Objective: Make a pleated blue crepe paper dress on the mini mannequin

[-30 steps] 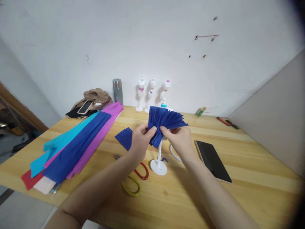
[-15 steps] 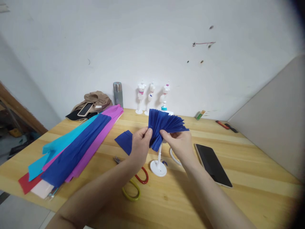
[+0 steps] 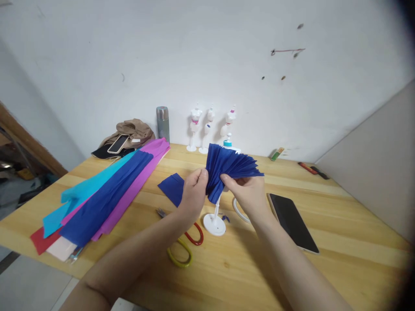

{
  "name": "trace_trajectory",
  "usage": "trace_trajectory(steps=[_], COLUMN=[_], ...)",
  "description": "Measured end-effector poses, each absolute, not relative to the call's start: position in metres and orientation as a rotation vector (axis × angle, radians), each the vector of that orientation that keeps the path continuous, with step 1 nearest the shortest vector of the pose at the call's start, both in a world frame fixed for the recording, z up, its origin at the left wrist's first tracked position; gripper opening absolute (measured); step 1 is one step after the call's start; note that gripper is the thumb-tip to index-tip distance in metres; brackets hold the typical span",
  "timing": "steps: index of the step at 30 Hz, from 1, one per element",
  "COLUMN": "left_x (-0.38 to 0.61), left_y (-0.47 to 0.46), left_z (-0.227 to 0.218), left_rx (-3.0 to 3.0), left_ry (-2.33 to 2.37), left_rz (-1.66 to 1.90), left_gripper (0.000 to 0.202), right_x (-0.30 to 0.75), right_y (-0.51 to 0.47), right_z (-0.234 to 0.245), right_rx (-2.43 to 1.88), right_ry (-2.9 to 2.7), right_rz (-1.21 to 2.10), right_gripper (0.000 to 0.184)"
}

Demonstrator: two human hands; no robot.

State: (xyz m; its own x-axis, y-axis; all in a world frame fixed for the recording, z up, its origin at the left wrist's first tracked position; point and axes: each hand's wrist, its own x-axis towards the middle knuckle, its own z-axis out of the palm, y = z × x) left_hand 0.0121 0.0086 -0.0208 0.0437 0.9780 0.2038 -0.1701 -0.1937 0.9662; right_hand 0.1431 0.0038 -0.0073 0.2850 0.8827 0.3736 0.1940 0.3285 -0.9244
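Observation:
Both hands grip a pleated piece of blue crepe paper (image 3: 227, 160) that fans out above the table. My left hand (image 3: 194, 192) pinches its left edge, thumb up. At the gathered lower part, my right hand (image 3: 248, 192) presses it between thumb and fingers. Behind and below the paper rises a white stand (image 3: 214, 224) with a round base; whatever it carries on top is hidden by the paper and my right hand. A flat blue piece (image 3: 171, 188) lies left of my left hand. Scissors (image 3: 181, 255) with red and yellow handles rest partly under my left forearm.
Long strips of coloured crepe paper (image 3: 106, 190) lie at the left. Small white mannequins (image 3: 196, 123) and a thermos flask (image 3: 163, 123) stand by the wall. A black-screened tablet (image 3: 293, 222) and a white ring (image 3: 239, 209) lie at the right. A phone (image 3: 118, 144) rests on brown cloth (image 3: 138, 129).
The camera view has shifted slightly, so the whole scene sits a little further right and higher. Both hands keep their hold on the blue crepe paper, which looks slightly tilted.

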Motion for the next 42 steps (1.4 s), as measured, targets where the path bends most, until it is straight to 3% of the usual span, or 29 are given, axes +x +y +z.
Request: trace_trajectory(steps=[37, 42], left_x=[0.007, 0.007], left_y=[-0.001, -0.002], left_z=[-0.008, -0.008], left_rx=[1.443, 1.459], left_ry=[0.909, 0.921], left_rz=[1.368, 1.41], left_gripper=[0.035, 0.022], right_x=[0.143, 0.14], right_y=[-0.001, -0.002], right_z=[-0.008, -0.008], right_rx=[-1.035, -1.04], right_ry=[-1.257, -1.255], right_rz=[0.652, 0.65], right_gripper=[0.018, 0.016])
